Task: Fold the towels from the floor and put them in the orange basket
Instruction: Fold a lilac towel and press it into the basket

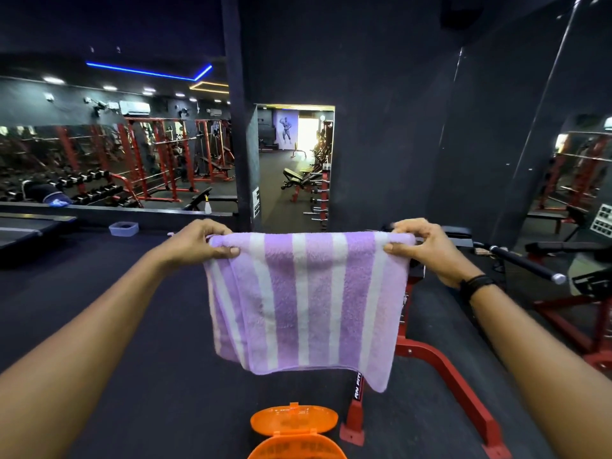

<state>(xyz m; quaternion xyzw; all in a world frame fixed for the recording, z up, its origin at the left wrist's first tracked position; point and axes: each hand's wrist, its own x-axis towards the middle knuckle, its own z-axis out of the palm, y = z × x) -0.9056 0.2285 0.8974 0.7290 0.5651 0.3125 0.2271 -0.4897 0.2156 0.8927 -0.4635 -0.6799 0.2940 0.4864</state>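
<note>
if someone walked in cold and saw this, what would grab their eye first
The purple and white striped towel held up at centre, with the left hand and right hand each pinching a top corner so it hangs doubled over. Below it, at the bottom edge, sits the bright orange basket with its lid flipped open. Behind, red gym racks fill the left, and a blue light strip glows on the ceiling.
</note>
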